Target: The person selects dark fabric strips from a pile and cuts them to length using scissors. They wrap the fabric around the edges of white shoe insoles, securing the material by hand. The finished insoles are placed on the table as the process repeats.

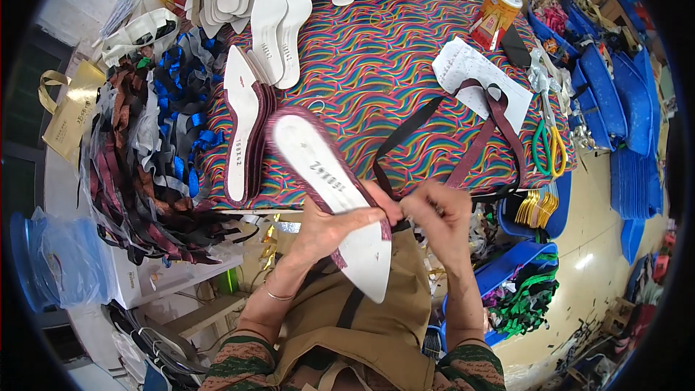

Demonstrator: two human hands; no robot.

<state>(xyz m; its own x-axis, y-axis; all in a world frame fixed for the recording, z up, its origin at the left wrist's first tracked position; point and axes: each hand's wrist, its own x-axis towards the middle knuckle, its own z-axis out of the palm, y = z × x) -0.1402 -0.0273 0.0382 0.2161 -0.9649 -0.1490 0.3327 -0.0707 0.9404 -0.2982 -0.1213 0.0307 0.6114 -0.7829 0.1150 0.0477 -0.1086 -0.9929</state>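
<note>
A white shoe insole (318, 163) with a pointed toe and burgundy trim along part of its edge is tilted above my lap. My left hand (329, 228) grips it near the toe half, thumb on top and fingers beneath. Close against its right edge, my right hand (438, 213) is closed in a pinch, slightly blurred. A dark ribbon (407, 137) runs from the table down to where my fingertips meet; its pinched end is hidden. Its burgundy length (470, 156) loops across the table. To the left stands a stack of burgundy-trimmed insoles (242, 119).
Plain white insoles (269, 29) pile up at the table's far left. On the right lie a paper sheet (463, 69), a dark phone (516, 47), scissors (556, 148) and an orange-labelled bottle (498, 14). Ribbon strips (163, 137) hang at the left edge; blue bins (604, 90) stand right.
</note>
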